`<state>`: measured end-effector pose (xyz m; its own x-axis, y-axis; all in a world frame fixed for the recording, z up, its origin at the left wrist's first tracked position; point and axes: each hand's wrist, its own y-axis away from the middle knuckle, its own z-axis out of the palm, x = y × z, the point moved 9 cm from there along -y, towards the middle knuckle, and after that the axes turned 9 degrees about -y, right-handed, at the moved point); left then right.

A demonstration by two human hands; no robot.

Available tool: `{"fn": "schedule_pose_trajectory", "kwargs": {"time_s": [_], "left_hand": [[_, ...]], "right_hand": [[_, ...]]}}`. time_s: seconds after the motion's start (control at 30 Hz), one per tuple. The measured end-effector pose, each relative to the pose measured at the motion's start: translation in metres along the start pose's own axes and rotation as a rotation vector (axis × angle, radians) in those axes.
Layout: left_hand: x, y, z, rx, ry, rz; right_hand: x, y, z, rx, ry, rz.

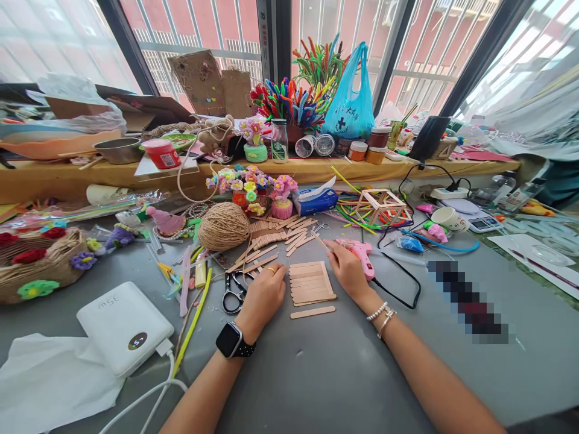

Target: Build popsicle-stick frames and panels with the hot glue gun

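Note:
A small panel of wooden craft sticks (312, 283) lies flat on the grey table between my hands, with one stick laid across its right side. One loose craft stick (313, 313) rests just below it. My left hand (265, 296) is curled closed at the panel's left side; whatever its fingers may hold is hidden. At the panel's upper right, my right hand (349, 268) pinches a craft stick (321, 242) that points up and left. A pink glue gun (362, 254) lies right behind that hand. Black-handled scissors (232, 295) sit left of my left hand.
Several loose craft sticks (301, 232) lie behind the panel, beside a ball of twine (224, 226). A white power bank (125, 328) with a cable is at left. A stick frame (383, 208) and a kitchen scale (474, 216) stand at the back right.

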<state>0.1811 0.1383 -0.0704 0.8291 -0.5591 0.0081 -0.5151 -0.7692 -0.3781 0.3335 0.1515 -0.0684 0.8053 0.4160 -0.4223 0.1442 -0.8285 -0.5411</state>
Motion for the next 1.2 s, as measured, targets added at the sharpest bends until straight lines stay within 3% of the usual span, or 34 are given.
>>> {"fn": "schedule_pose_trajectory", "kwargs": {"time_s": [0.1, 0.23, 0.43, 0.77, 0.9, 1.03, 1.2], "left_hand": [[0.015, 0.002, 0.004, -0.017, 0.051, 0.13], [0.029, 0.005, 0.017, -0.123, 0.066, 0.258], [0.032, 0.008, 0.025, -0.208, 0.022, 0.289], [0.032, 0.009, 0.029, -0.229, -0.002, 0.283], [0.031, 0.007, 0.023, -0.18, 0.03, 0.262], [0.015, 0.004, 0.014, -0.051, 0.094, 0.13], [0.007, 0.005, 0.017, 0.003, 0.175, 0.12]], "right_hand": [[0.002, 0.006, -0.009, -0.001, -0.036, 0.075], [0.0, 0.012, -0.011, -0.027, -0.009, 0.125], [-0.007, 0.015, 0.008, -0.216, 0.172, 0.154], [-0.001, 0.018, 0.002, -0.227, 0.202, 0.153], [-0.002, 0.012, -0.004, -0.175, 0.132, 0.107], [-0.002, 0.01, -0.004, -0.081, -0.037, 0.099], [-0.004, 0.014, 0.011, -0.151, -0.094, 0.063]]}}
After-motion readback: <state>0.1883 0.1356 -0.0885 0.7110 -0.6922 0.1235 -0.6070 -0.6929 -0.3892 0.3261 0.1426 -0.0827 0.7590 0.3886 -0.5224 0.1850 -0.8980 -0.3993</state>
